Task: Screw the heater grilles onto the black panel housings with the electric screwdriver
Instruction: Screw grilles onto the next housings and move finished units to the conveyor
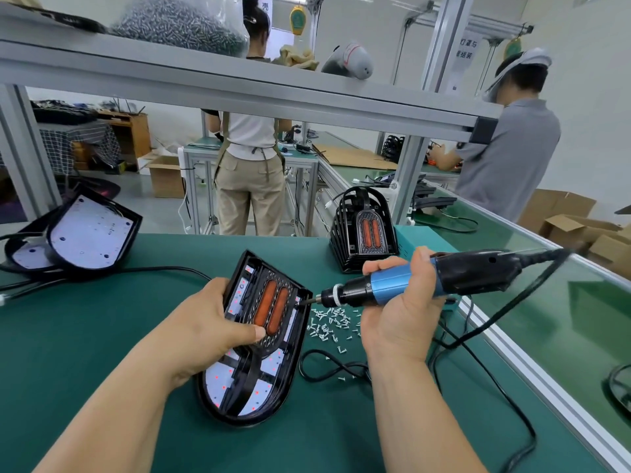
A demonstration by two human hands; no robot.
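Green bench mat (102, 336), loose screws (329, 324) between my hands, stacked housings (363, 230) beyond my right hand (399, 312), left hand (208, 329) gripping the black panel housing (246, 380), thumb on its heater grille (271, 308), right hand clasping the electric screwdriver (389, 283), bit at the grille

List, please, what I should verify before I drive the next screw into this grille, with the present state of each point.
1. Left hand grips the black plastic panel housing, thumb on the black mesh heater grille: ok.
2. Right hand grips the blue-and-black electric screwdriver: ok.
3. Bit tip meets the grille's right edge: ok.
4. Screw seated on the bit: cannot tell.
5. Small silver screws lie beside the housing on the green mat: ok.
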